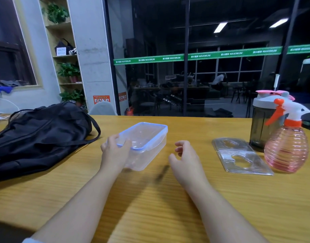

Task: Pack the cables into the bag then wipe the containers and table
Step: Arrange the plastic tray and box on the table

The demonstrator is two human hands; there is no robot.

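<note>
Wooden table [168,199], light yellowish grain. On it at far left a black bag [40,135], strap looped toward centre. Mid-table a clear plastic container [147,146] with blue-rimmed lid; cannot tell if it fully rests on the top. Right side: a flat clear ribbed plastic tray [241,156] lying down, just beside a pink spray bottle [287,146] with white-orange trigger head. Behind the spray bottle a dark tinted shaker bottle [261,123] with grey-pink lid, upright.

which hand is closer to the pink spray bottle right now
Right. The right hand hovers empty mid-table, apart from the spray bottle at the table's right side. The left hand is farther away, gripping the clear container.
</note>
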